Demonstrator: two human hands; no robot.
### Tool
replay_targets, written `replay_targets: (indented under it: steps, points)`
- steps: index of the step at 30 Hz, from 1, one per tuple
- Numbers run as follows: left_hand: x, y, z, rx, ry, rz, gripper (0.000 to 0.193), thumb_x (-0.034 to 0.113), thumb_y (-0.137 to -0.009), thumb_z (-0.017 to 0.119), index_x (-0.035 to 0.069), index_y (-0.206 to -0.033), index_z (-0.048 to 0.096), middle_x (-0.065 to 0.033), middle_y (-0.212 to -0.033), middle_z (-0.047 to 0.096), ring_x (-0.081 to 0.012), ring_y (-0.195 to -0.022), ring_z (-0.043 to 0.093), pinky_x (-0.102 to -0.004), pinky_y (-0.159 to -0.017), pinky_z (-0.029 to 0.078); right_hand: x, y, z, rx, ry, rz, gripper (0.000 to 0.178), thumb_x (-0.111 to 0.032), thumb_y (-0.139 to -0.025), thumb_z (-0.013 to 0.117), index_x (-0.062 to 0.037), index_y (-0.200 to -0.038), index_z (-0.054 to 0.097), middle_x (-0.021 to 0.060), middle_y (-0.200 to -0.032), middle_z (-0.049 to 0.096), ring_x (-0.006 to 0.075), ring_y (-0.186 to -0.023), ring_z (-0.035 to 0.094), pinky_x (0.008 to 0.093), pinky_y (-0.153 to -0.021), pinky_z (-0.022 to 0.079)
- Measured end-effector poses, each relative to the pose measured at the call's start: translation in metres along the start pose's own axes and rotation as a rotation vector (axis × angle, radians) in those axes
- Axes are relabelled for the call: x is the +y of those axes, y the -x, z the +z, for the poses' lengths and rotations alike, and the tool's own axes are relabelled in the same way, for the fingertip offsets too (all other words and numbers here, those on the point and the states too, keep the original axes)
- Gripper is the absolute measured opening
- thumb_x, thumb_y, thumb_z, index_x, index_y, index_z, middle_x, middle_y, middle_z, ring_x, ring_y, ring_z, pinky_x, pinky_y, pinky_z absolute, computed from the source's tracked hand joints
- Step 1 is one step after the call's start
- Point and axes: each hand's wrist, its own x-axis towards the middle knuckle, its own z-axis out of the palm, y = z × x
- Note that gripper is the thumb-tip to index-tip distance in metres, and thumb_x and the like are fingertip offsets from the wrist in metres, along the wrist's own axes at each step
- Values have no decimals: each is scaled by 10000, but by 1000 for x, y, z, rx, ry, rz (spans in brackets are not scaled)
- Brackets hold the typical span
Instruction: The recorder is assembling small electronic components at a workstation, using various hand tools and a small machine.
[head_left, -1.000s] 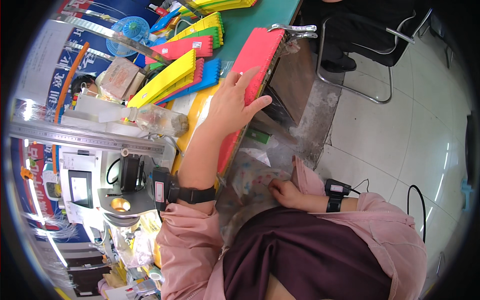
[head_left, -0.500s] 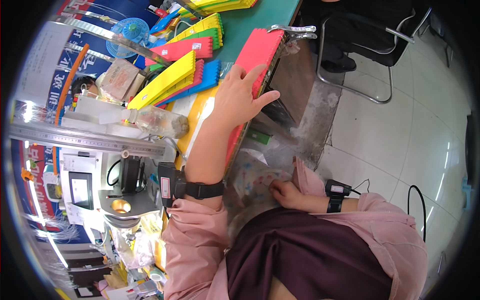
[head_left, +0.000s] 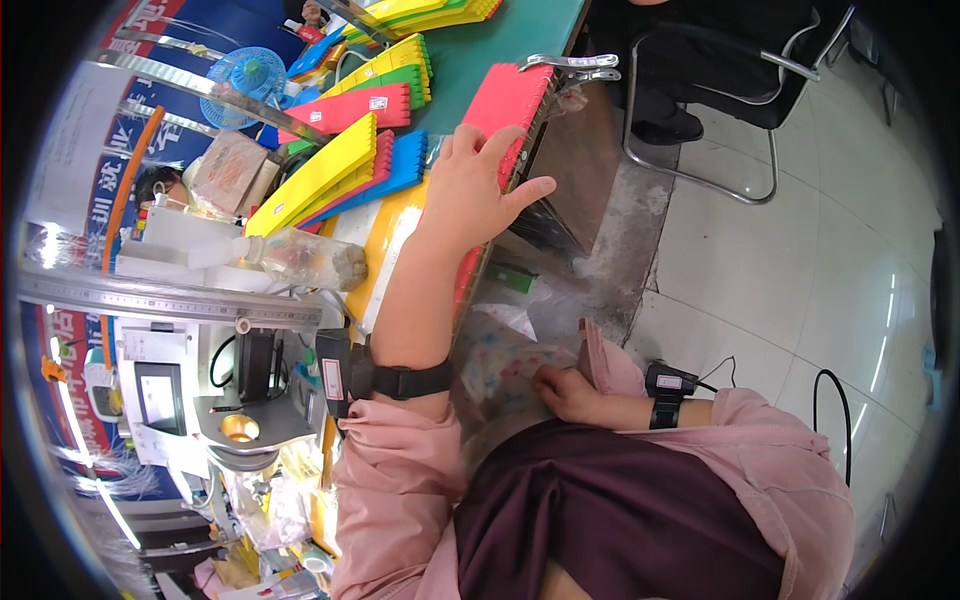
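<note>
My left hand [head_left: 470,190] lies palm down on a long red board [head_left: 500,100] with a notched end, at the edge of the workbench. Its thumb stretches out past the board's side and the index finger is extended, while the other fingertips are partly hidden. A metal clamp [head_left: 575,65] grips the far end of this board. Low by my lap, my right hand [head_left: 570,393] has its fingers curled in beside a clear plastic sheet [head_left: 500,375] with a coloured pattern. Whatever those fingers hold is hidden.
Left of the board lie stacked yellow boards [head_left: 320,180] and a blue one [head_left: 385,170], with a plastic bottle [head_left: 310,260] near them. A metal ruler rail [head_left: 180,292] crosses above a microscope-like device [head_left: 250,425]. A person sits on a metal-framed chair [head_left: 740,195] at far right.
The whole view has shifted slightly, so the bench sits a little farther left. My left hand stays on the red board, and the right hand stays by my lap.
</note>
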Motion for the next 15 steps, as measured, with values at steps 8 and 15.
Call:
replay_targets:
  steps: [8, 15]
  points:
    - [0, -5, 4, 50, 28, -33, 635, 513, -694, 649, 142, -1187, 498, -159, -968, 472, -329, -934, 487, -409, -789, 422, 2, 0, 1, -15, 29, 14, 96, -86, -825, 503, -24, -888, 540, 166, -697, 568, 294, -651, 582, 346, -615, 455]
    - [3, -8, 5, -29, -1, -54, 704, 544, -688, 636, 158, -1245, 444, -162, -975, 464, -324, -942, 484, -414, -797, 412, 0, -2, -2, -13, 68, 41, 110, -94, -829, 500, -18, -892, 548, 173, -712, 568, 287, -667, 580, 336, -629, 454]
